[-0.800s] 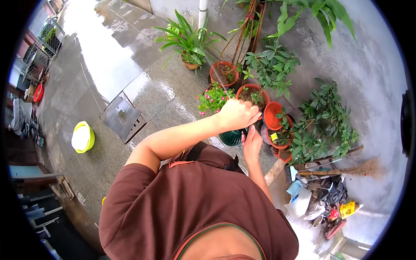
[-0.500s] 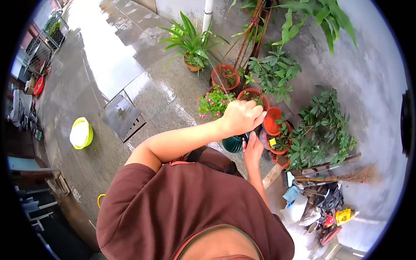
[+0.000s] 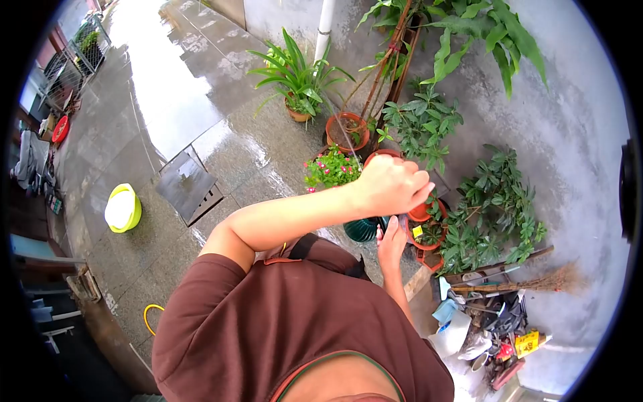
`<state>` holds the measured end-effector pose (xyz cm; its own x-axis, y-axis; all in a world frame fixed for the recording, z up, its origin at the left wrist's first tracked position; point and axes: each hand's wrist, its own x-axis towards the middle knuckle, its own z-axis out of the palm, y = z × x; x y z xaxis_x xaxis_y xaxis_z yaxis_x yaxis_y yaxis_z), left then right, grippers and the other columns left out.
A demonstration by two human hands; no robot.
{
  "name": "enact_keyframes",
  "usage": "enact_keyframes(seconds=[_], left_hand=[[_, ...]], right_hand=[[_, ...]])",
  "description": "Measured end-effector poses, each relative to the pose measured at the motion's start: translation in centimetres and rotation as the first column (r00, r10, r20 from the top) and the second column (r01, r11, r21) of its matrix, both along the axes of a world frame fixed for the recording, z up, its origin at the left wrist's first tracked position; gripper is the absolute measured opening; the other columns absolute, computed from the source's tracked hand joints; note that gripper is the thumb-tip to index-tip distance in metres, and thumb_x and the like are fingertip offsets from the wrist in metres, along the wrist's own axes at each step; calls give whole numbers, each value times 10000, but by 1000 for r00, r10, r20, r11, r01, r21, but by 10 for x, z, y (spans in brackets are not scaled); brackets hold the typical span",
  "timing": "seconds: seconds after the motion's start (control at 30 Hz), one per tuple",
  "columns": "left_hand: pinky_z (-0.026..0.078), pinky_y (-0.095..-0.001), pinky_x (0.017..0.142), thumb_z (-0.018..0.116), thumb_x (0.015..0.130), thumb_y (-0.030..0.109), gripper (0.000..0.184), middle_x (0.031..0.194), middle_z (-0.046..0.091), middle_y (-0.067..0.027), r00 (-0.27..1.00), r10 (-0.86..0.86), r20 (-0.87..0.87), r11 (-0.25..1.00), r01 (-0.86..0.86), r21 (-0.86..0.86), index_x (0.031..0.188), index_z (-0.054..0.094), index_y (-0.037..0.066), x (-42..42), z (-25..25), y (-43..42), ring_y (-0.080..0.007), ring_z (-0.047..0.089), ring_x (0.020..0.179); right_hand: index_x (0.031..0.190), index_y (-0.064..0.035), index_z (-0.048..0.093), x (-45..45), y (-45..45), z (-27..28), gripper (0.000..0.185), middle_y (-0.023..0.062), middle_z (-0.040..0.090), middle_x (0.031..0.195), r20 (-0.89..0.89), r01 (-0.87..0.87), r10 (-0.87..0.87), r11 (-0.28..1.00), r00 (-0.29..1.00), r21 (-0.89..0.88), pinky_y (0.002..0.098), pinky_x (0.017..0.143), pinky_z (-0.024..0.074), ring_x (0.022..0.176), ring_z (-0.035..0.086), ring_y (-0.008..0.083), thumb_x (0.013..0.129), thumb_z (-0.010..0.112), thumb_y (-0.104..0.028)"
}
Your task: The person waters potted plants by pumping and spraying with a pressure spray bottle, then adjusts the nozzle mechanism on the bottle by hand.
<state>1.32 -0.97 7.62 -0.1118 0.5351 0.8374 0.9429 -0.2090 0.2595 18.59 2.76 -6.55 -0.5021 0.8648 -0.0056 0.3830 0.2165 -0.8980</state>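
My left hand point(image 3: 396, 184) is a fist in front of the potted plants, closed over the hidden top of what looks like a spray bottle. Below my left wrist shows the bottle's ribbed dark green body point(image 3: 365, 228). My right hand point(image 3: 391, 242) is beside the bottle, fingers pointing up and thumb side toward it; its exact grip is partly hidden. A thin stream, apparently water, runs from near my left fist toward a clay pot point(image 3: 347, 131). Pink-flowered plant point(image 3: 331, 167) grows left of the fist. An orange pot point(image 3: 420, 212) lies partly behind my left hand.
A spiky-leaved plant point(image 3: 298, 77) stands by the white pipe point(image 3: 325, 30). Leafy shrubs point(image 3: 492, 201) line the wall. A broom point(image 3: 522, 283) and assorted clutter lie at right. On the wet paving are a metal drain cover point(image 3: 187, 184) and a yellow-green basin point(image 3: 123, 208).
My left fist has shifted slightly right and down, covering more of the orange pot. My right hand is a little lower. The thin stream still shows.
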Motion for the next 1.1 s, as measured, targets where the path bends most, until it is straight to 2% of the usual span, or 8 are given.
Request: enact_keyframes(seconds=[0.2,0.3,0.33,0.43,0.6,0.9,0.93,1.1], left_hand=[[490,-349,450,721,876,270,292,617,523,-33,995,99,13,995,-99,-16,700,537,128,8,-58,-2,-220,604,501],[497,-352,448,715,885,274,288,614,523,-34,998,52,21,993,-49,-104,710,541,125,17,-89,-9,-225,602,488],[506,-362,452,702,901,302,296,623,543,-43,999,35,23,993,-32,-115,728,552,114,18,-91,-10,-242,613,490],[512,-376,454,685,917,345,324,640,571,-57,1000,21,-13,962,-24,-271,737,561,105,15,-95,-10,-255,629,506],[539,-415,507,671,925,400,337,711,599,-96,994,-43,100,933,75,-353,845,596,81,19,-86,-10,-298,669,596],[547,-430,565,700,887,414,355,854,580,-106,987,-59,151,914,115,-390,935,593,79,18,-80,-23,-313,675,700],[548,-430,572,702,883,413,356,858,580,-108,986,-61,153,911,117,-396,944,594,79,18,-80,-24,-315,675,708],[554,-434,604,711,873,398,362,879,587,-117,982,-71,175,885,143,-443,1000,610,74,19,-81,-28,-321,680,743]], right_hand=[[769,12,629,5,-1,23,530,60,553,519,-5,-4,4,1000,1000,26,358,449,393,432,532,166,1095,416,-346],[958,20,617,8,-2,32,443,18,586,655,31,-88,87,995,996,48,247,432,378,481,500,77,1106,417,-346],[768,10,631,4,-5,29,516,74,555,520,9,-23,22,992,1000,124,378,465,401,438,544,184,1093,421,-331],[796,20,648,6,-7,16,512,76,564,526,29,8,-9,1000,1000,14,383,475,421,446,556,187,1092,420,-329],[874,56,634,3,-15,19,484,55,603,630,-124,64,-89,980,988,-189,281,432,401,486,539,104,1105,405,-302],[811,24,624,12,-15,13,565,43,601,632,-53,60,-67,989,996,-135,248,403,372,448,482,89,1111,375,-386],[920,28,651,16,-12,8,540,33,600,646,-11,58,-60,989,998,-137,239,404,371,454,479,79,1111,369,-392],[1027,46,655,20,-9,12,496,38,620,678,-90,73,-89,983,992,-171,227,427,397,505,520,68,1106,403,-374]])
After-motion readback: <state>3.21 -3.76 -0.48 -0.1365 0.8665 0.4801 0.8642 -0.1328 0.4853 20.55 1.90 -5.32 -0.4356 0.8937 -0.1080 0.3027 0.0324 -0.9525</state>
